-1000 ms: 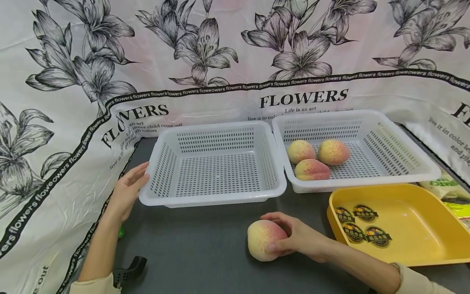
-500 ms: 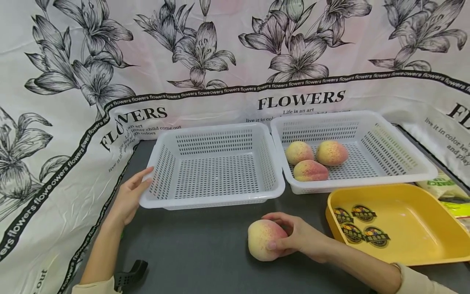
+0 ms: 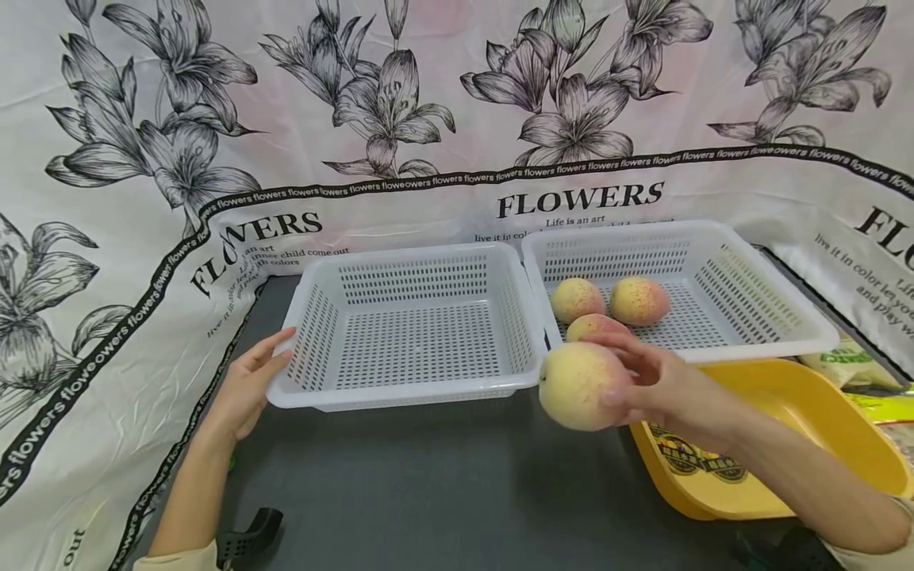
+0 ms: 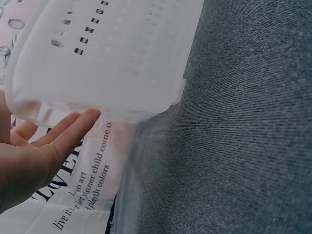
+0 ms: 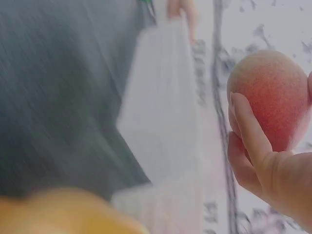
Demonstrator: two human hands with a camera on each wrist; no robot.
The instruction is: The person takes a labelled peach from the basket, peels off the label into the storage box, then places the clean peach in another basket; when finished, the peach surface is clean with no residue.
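Note:
My right hand [image 3: 664, 392] holds a pale yellow and pink peach [image 3: 578, 387] between thumb and fingers, raised in front of the right white basket. In the right wrist view the peach [image 5: 270, 100] shows its red side, with fingers along it. My left hand [image 3: 246, 385] is at the left end of the left white plastic basket [image 3: 407, 392], its fingertips on the rim. From the left wrist view, that hand [image 4: 44, 151] has fingers beneath the rim and a digit at its outer edge. Nothing lies in this basket.
The right white basket [image 3: 757, 349] holds three peaches, one partly hidden behind the raised peach. A yellow tray [image 3: 714, 507] with round black stickers stands in front of it, partly under my right forearm. Packaged bags [image 3: 857, 365] lie at far right. A flowered cloth [image 3: 428, 119] hangs behind.
My right hand has lifted the peach from the dark tabletop and carried it right and away from me towards the right basket. The left hand stays at the left basket's rim.

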